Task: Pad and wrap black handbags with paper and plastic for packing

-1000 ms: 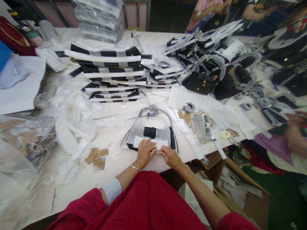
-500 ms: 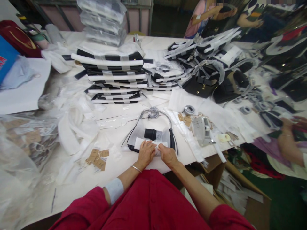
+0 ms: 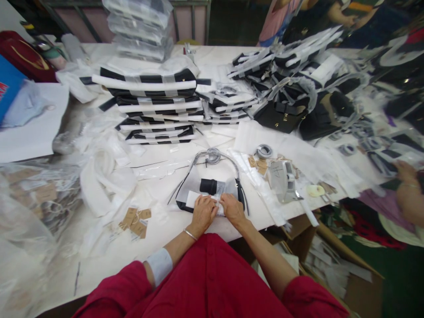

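Observation:
A black handbag [image 3: 212,187] lies flat near the table's front edge, wrapped in white paper and clear film, its grey-wrapped handle arching away from me. My left hand [image 3: 202,213] and my right hand [image 3: 232,207] rest side by side on the bag's near edge. Fingers of both hands are curled and pinch a strip of white paper [image 3: 215,205] between them. A silver bangle sits on my left wrist.
Stacks of black-and-white wrapped bags [image 3: 152,104] fill the middle of the table [image 3: 165,229]. Brown tags [image 3: 135,219] lie to my left, a tape dispenser [image 3: 281,176] and tape roll [image 3: 264,151] to my right. Black handbags [image 3: 285,112] pile at the back right. Another person's hand [image 3: 406,174] is at the right edge.
My two hands have drawn closer together on the bag's near edge, and the view has shifted slightly. The person's hand at the right has moved.

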The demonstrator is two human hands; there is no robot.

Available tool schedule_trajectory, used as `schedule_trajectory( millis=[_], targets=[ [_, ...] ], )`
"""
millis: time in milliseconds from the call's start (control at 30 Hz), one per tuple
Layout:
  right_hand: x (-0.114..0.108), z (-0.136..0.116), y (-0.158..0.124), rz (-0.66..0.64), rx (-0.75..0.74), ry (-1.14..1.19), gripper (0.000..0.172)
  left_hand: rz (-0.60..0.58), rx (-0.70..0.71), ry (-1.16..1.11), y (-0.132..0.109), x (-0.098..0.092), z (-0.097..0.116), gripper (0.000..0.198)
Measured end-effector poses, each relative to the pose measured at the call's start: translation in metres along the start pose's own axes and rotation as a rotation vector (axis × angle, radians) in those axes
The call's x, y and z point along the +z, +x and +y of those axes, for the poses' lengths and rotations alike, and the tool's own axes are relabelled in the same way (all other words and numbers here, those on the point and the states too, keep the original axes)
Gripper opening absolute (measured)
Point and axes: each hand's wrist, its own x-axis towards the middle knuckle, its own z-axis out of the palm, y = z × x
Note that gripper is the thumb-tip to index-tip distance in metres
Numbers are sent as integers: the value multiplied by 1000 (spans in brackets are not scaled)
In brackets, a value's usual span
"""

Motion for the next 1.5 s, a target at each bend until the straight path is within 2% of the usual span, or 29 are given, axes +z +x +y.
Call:
schedule_trajectory(
  millis=[233, 400, 500, 567, 633, 800, 967, 1067, 1133, 1233, 1300, 1367, 1433, 1500],
  targets=[
    [10, 4, 5, 31, -37, 35, 21, 6, -11, 96, 2, 4, 3, 5],
    [11, 9, 12, 10, 5, 137, 15, -31, 16, 158, 3, 3, 0, 11],
    [8, 12, 18, -44, 50, 203, 12, -72, 161, 194, -3, -3, -3, 19],
    [6, 14, 23, -84, 84, 253, 11, -133, 303, 212, -11, -9, -4, 27],
    [4, 16, 27, -111, 115, 295, 10, -212, 357, 239, -20, -14, -1, 33],
    [1, 18, 36, -132, 194, 338, 16, -329, 184, 305, -26, -18, 14, 47],
    [-1, 14, 41, -104, 290, 399, 21, -362, 110, 357, -15, -20, 26, 40],
    [-8, 15, 41, -92, 268, 509, 20, -354, 103, 387, -15, -19, 29, 31],
    [-18, 21, 35, -104, 227, 566, 20, -340, 108, 406, -17, -17, 29, 32],
    [-43, 49, 12, -36, 179, 701, 28, -327, 108, 420, -21, -15, 29, 38],
    [-62, 84, -11, 126, 197, 839, 33, -332, 100, 421, -22, -14, 29, 42],
    [-80, 129, -34, 348, 318, 868, 40, -338, 90, 425, -22, -14, 31, 44],
    [-92, 177, -52, 545, 489, 737, 46, -339, 83, 440, -22, -12, 31, 46],
    [-99, 221, -62, 652, 594, 589, 49, -336, 85, 456, -22, -10, 31, 48]
  ],
)
